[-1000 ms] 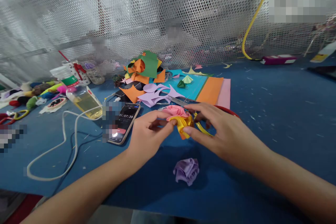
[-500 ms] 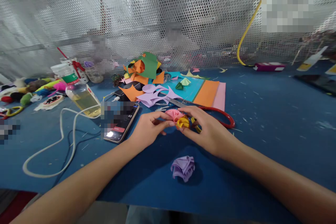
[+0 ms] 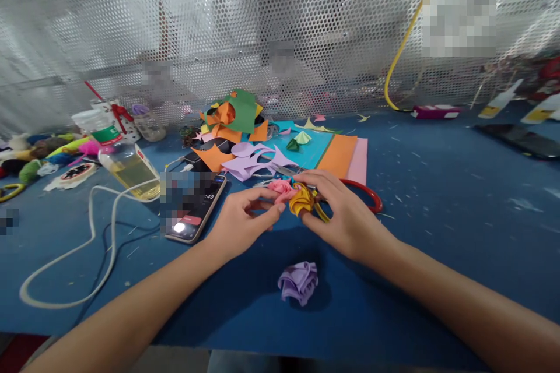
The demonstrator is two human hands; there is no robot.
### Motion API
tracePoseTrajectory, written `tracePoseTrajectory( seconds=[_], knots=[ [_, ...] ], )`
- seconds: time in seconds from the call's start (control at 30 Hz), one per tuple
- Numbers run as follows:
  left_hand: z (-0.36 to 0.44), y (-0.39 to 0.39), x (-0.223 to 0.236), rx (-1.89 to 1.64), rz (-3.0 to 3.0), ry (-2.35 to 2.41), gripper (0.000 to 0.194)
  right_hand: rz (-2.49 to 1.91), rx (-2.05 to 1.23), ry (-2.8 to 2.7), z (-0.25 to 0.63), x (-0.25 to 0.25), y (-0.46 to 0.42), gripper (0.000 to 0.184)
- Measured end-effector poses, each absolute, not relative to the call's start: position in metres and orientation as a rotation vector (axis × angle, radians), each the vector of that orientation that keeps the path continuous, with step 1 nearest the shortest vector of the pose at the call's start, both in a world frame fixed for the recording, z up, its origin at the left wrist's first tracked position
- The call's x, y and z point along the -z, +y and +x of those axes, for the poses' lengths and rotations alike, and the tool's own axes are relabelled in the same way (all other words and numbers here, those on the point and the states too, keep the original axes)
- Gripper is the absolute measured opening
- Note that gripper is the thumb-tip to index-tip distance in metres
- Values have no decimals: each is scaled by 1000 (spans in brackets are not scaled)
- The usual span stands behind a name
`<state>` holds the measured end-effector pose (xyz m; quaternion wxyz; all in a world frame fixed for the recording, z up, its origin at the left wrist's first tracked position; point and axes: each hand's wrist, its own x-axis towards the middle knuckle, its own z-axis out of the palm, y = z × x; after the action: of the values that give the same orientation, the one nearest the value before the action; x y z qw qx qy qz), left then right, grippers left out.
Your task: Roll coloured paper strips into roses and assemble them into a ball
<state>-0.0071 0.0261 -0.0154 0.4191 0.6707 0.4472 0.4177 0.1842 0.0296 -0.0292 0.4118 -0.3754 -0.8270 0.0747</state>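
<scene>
A pink paper rose [image 3: 282,189] and a yellow paper rose [image 3: 301,199] sit side by side, touching, between my hands over the table's middle. My left hand [image 3: 247,215] pinches the pink one from the left with thumb and fingers. From the right, the thumb and fingers of my right hand [image 3: 339,210] close round the yellow one. Close to the viewer a purple paper rose [image 3: 298,283] lies alone on the blue table. Behind my right hand are scissors with a red handle [image 3: 370,195]; their blades are partly hidden.
Behind my hands lie purple paper offcuts [image 3: 245,160], orange sheets [image 3: 336,154] and a heap of coloured scraps [image 3: 240,113]. To the left are a phone [image 3: 205,207], a white cable [image 3: 116,227] and a bottle of yellowish liquid [image 3: 135,172]. A perforated metal screen [image 3: 306,29] stands behind.
The two roses are turned a little, so more of the yellow one shows between my hands. The whole view has shifted slightly; the purple rose stays on the table.
</scene>
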Motion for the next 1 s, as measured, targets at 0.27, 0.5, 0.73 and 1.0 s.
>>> tracePoseTrajectory(
  seconds=[0.27,0.5,0.73,1.0],
  knots=[
    [-8,23,16,-1173,1707,1043,17,-910,-108,-2032,184,23,24,42],
    [-6,20,13,-1186,1734,1038,27,-911,-42,-2043,185,22,22,43],
    [-7,17,12,-1177,1789,1020,27,-895,-11,-2031,186,22,21,44],
    [-7,13,10,-1200,1844,988,26,-911,-2,-2017,185,19,18,42]
  ],
)
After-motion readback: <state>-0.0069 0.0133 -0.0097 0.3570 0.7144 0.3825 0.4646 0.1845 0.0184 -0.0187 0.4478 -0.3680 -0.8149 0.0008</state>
